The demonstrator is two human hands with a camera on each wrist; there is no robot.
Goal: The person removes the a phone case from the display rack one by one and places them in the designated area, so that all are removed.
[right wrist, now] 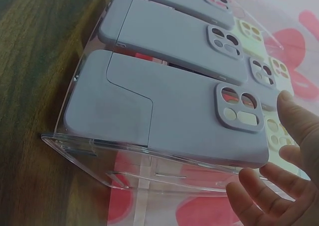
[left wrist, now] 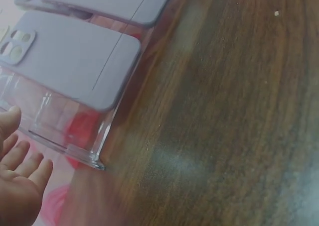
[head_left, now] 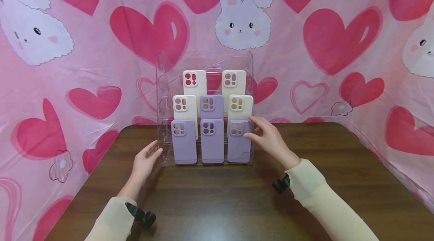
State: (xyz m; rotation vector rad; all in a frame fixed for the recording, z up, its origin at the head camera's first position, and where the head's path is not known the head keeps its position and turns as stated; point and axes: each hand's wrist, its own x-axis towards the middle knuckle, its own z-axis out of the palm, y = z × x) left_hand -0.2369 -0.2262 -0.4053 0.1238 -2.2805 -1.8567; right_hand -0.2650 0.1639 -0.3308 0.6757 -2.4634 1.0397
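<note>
A clear acrylic stand [head_left: 164, 147] holds phone cases in tiers. Its front row has lavender cases: a left one [head_left: 184, 147], a middle one [head_left: 212, 145] and a right one [head_left: 239, 145]. My right hand [head_left: 271, 140] is at the right front case; in the right wrist view its fingertips [right wrist: 251, 178] are by the case's upper side edge and the thumb stands apart from the index finger. Whether they touch the case I cannot tell. Beside the stand's left wall is my left hand [head_left: 144, 162], fingers loosely bent and holding nothing.
Behind the front row stand a lavender case [head_left: 211, 106] and several cream cases [head_left: 194, 83]. A brown wooden table [head_left: 217, 199] carries the stand. Pink cloth [head_left: 291, 56] with hearts and rabbits hangs around it. Black wrist cameras [head_left: 146, 219] are on both sleeves.
</note>
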